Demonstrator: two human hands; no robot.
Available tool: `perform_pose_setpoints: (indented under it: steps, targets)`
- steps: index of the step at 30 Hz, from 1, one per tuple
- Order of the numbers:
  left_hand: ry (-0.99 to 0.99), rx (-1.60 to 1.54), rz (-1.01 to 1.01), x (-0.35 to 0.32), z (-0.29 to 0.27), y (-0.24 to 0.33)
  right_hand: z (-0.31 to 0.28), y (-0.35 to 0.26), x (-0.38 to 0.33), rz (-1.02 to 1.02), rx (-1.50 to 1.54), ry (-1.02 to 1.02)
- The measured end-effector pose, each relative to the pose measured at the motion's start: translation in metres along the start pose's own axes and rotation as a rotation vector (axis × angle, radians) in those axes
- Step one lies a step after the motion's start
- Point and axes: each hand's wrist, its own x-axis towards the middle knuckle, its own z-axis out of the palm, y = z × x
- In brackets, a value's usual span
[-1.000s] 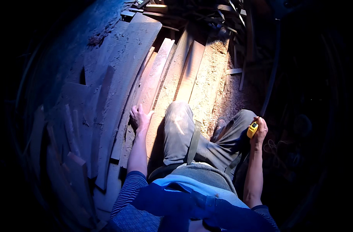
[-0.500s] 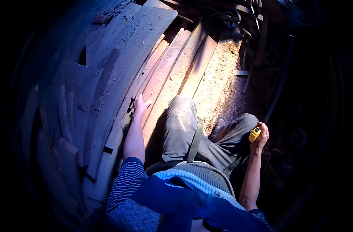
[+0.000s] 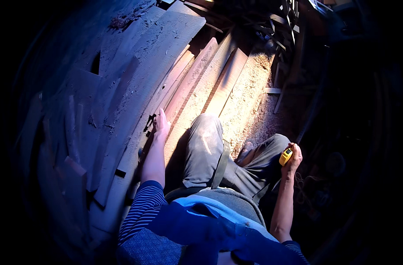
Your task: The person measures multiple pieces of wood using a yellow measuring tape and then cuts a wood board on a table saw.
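Observation:
My left hand reaches the near end of a narrow reddish plank. Its fingers are stretched out along the plank's left side, and the thumb cannot be made out. The plank looks tilted, with a darker strip showing down its right side. Beside my right knee, my right hand is closed around a yellow tape measure. No blade can be made out coming from its case. A pale, dusty plank and a shorter light plank lie to the right of the reddish one.
Wide grey boards covered in dust are stacked on the left. Sawdust coats the wood and ground ahead of my knees. Tangled scrap strips lie at the far right. A coiled cord rests in shadow beside my right forearm.
My left hand has turned, its thumb no longer showing, and the reddish plank beside it has tipped. The tape measure stays in my right hand, while the whole view has shifted slightly.

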Motion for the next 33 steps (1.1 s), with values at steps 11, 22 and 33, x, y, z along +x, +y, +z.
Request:
perform_pose_setpoints:
  steps: [11, 22, 33]
  targets:
    - [0.244, 0.019, 0.201, -0.013, 0.055, -0.034, 0.005, -0.001, 0.001, 0.004, 0.013, 0.001]
    - [0.201, -0.410, 0.205, 0.012, 0.027, -0.076, 0.001, 0.005, 0.004, -0.008, 0.001, -0.013]
    - [0.681, -0.184, 0.525, -0.068, -0.051, -0.044, -0.004, 0.013, 0.012, -0.020, -0.036, -0.082]
